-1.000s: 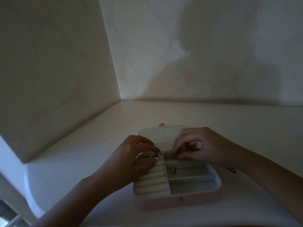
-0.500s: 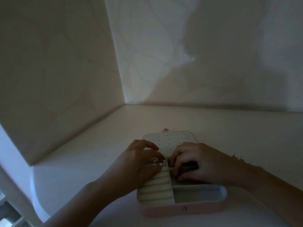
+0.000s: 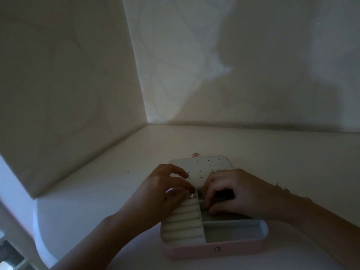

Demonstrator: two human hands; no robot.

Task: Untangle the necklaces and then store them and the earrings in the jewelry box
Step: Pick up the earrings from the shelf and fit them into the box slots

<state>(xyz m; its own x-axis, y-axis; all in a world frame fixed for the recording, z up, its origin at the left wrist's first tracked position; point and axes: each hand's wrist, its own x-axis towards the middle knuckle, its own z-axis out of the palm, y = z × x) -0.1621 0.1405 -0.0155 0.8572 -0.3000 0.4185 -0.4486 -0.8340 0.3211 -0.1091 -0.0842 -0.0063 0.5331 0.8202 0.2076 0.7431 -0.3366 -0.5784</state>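
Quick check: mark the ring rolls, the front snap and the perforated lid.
ring rolls (image 3: 183,225), head view, middle of the ribbed rows
front snap (image 3: 216,249), head view, the metal stud's centre
perforated lid (image 3: 204,168), head view, bare dotted panel above the hands

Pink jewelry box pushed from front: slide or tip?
Probably slides: the jewelry box is low and wide on a smooth countertop. Unlikely to tip, since its lid lies open flat behind. Left hand and right hand over it may pin it.
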